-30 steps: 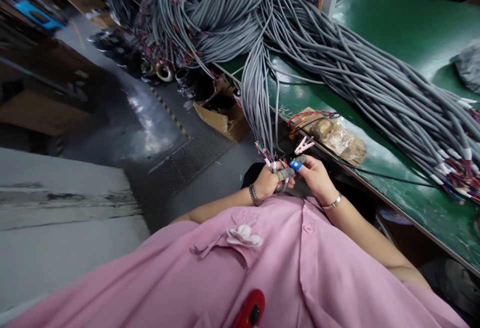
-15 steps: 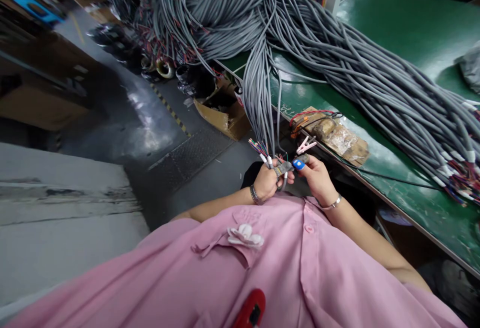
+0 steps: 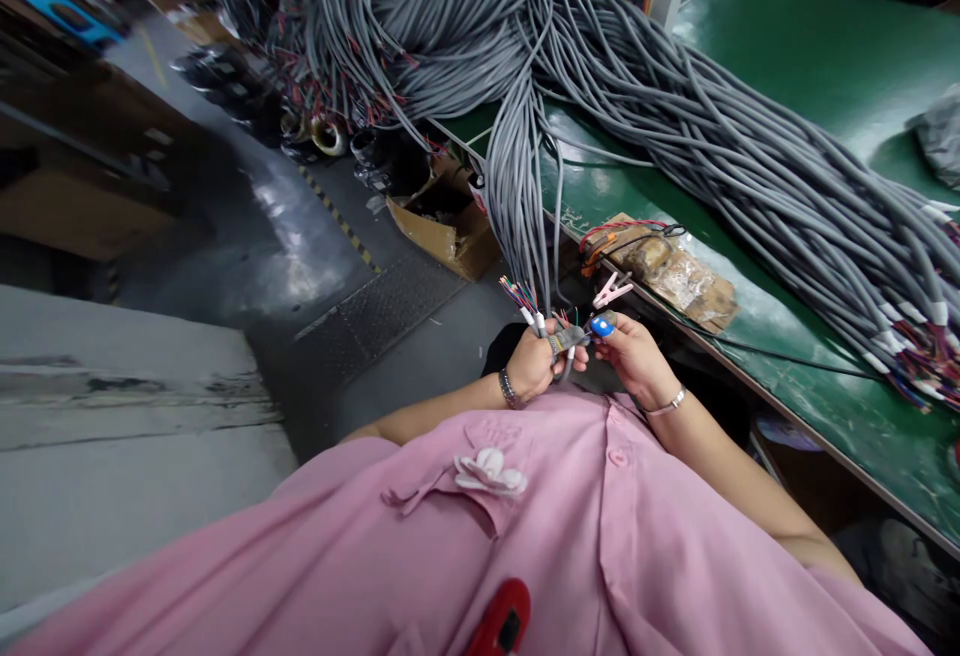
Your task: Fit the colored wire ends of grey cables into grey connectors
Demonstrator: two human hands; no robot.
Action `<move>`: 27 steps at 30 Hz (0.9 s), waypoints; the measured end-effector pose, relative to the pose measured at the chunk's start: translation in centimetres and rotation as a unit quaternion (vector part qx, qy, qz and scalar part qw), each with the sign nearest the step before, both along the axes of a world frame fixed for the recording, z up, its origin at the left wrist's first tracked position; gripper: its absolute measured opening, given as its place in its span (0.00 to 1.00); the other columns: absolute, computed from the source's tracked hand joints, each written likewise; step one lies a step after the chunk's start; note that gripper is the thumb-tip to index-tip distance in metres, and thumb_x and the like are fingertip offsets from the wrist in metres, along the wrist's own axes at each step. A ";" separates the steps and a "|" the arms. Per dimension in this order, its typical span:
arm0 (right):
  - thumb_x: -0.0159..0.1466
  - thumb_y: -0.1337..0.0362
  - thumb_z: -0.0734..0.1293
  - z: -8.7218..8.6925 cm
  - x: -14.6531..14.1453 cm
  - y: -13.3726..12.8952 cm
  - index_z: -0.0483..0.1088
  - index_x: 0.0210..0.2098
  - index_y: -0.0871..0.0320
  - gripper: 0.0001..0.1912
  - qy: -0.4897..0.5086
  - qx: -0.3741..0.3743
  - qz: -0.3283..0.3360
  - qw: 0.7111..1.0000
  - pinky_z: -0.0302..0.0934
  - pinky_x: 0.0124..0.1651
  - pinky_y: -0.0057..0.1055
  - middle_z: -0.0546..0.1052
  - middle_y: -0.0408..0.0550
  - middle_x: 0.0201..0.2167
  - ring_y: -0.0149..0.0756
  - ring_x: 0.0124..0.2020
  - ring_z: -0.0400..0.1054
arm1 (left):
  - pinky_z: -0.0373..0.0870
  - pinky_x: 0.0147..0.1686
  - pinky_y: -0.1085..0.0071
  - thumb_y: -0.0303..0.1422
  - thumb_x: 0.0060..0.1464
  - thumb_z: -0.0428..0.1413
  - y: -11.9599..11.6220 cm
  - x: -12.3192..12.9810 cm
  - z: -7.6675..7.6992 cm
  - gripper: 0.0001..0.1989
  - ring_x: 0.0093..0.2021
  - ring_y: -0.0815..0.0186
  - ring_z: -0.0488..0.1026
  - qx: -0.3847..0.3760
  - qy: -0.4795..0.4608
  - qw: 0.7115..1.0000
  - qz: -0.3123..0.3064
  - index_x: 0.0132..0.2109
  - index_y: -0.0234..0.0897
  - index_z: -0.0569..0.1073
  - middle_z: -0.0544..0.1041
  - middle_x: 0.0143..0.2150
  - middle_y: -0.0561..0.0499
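Observation:
My left hand (image 3: 534, 360) is closed around grey cables (image 3: 525, 206) that hang over the table's edge. Their stripped ends show thin coloured wires (image 3: 519, 294) and white sleeves above my fingers. The thumb of that hand wears a grey covering. My right hand (image 3: 632, 354) is just to the right, its thumb and forefinger pinched near the cable end. A bright blue piece (image 3: 601, 326) sits on its thumb. Whatever lies between those fingertips is too small to make out. A pink clip (image 3: 612, 289) stands at the table edge just beyond my right hand.
A thick pile of grey cables (image 3: 720, 146) lies across the green table (image 3: 810, 36). A wooden block (image 3: 697, 286) wrapped in clear tape rests near its edge, with red and black wires (image 3: 630, 226). An opened cardboard box (image 3: 442, 236) stands below on the floor.
My right thumb with the blue piece has shifted slightly right and up, away from my left fingers. My left hand stays almost in place on the cables.

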State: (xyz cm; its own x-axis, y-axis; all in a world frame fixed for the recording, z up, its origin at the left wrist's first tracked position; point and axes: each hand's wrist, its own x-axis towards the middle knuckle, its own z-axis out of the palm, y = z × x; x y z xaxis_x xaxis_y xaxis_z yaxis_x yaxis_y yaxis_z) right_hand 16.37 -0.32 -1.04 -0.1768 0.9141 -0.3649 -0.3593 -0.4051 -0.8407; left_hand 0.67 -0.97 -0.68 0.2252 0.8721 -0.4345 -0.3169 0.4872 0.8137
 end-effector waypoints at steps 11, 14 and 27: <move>0.53 0.51 0.74 1.0 0.1 0.1 0.71 0.29 0.57 0.17 -0.096 0.094 0.011 0.991 0.56 0.29 0.28 0.71 0.40 0.23 0.27 0.23 0.60 | 0.49 0.12 0.79 0.46 0.41 0.66 0.0 0.2 0.0 0.21 0.19 0.67 0.73 0.013 0.025 0.999 -0.017 0.30 0.33 0.69 0.75 0.21 0.49; 0.54 0.50 0.73 1.5 -0.2 -0.1 0.70 0.29 0.56 0.17 -0.075 0.093 0.031 0.992 0.56 0.28 0.30 0.71 0.40 0.21 0.29 0.21 0.61 | 0.50 0.13 0.78 0.46 0.42 0.65 -0.1 0.1 0.1 0.21 0.18 0.68 0.73 0.027 0.044 0.997 -0.058 0.28 0.32 0.68 0.76 0.21 0.48; 0.54 0.54 0.72 0.1 -0.1 0.2 0.69 0.28 0.56 0.13 -0.124 0.112 -0.042 0.985 0.55 0.28 0.28 0.69 0.40 0.23 0.29 0.25 0.59 | 0.49 0.12 0.79 0.46 0.42 0.66 0.0 0.3 0.2 0.21 0.18 0.67 0.73 0.032 0.033 0.999 -0.001 0.30 0.33 0.69 0.75 0.20 0.49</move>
